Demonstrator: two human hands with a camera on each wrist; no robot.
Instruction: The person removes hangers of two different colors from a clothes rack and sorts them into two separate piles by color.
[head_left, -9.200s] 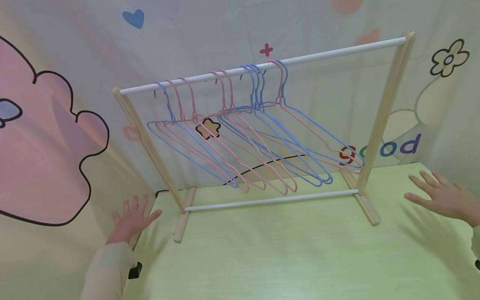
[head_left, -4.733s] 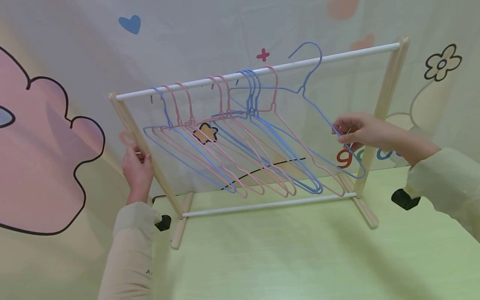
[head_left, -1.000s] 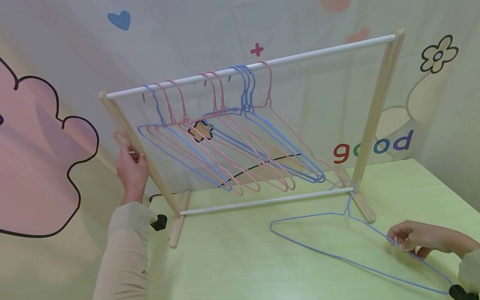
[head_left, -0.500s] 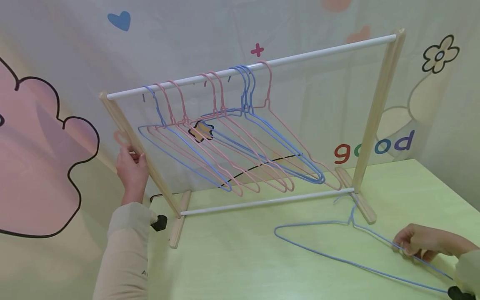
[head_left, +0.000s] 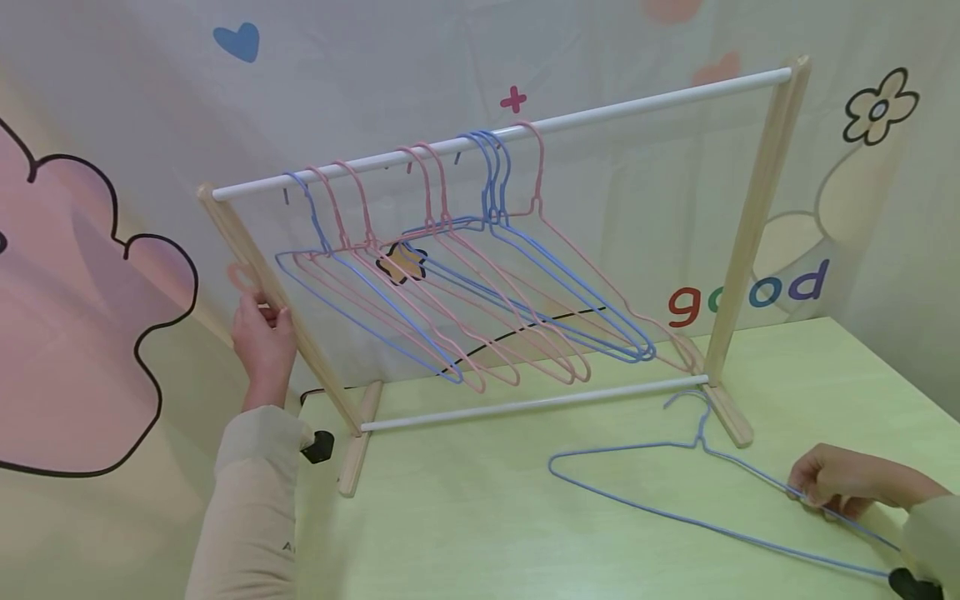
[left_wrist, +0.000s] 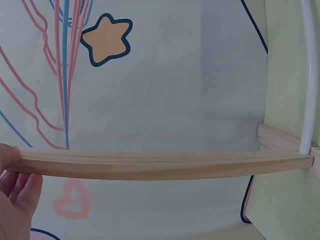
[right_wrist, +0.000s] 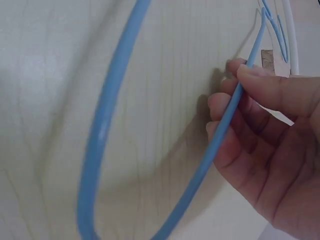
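My left hand (head_left: 264, 346) holds the left wooden post (head_left: 315, 364) of a small clothes rack, fingers and thumb around its edge; the left wrist view shows the thumb and fingertips on that post (left_wrist: 150, 167). At the lower right, my right hand (head_left: 855, 479) pinches one sloping arm of a blue wire hanger (head_left: 697, 523), close over the tabletop. The hook of this hanger points toward the rack's right foot. In the right wrist view the thumb presses the blue wire (right_wrist: 102, 125) against the curled fingers, and a shadow falls on the table behind.
Several pink and blue hangers (head_left: 540, 167) hang from the white top rail (head_left: 660, 104), grouped left of its middle. A white lower bar (head_left: 525, 407) joins the wooden feet (head_left: 731, 417). Behind the pale green table (head_left: 465, 517) hangs a printed cloth (head_left: 637, 200).
Both hands were open and apart from everything at first. My left hand took hold of the post; my right hand lifted the rightmost blue hanger off the rail and brought it down to the table.
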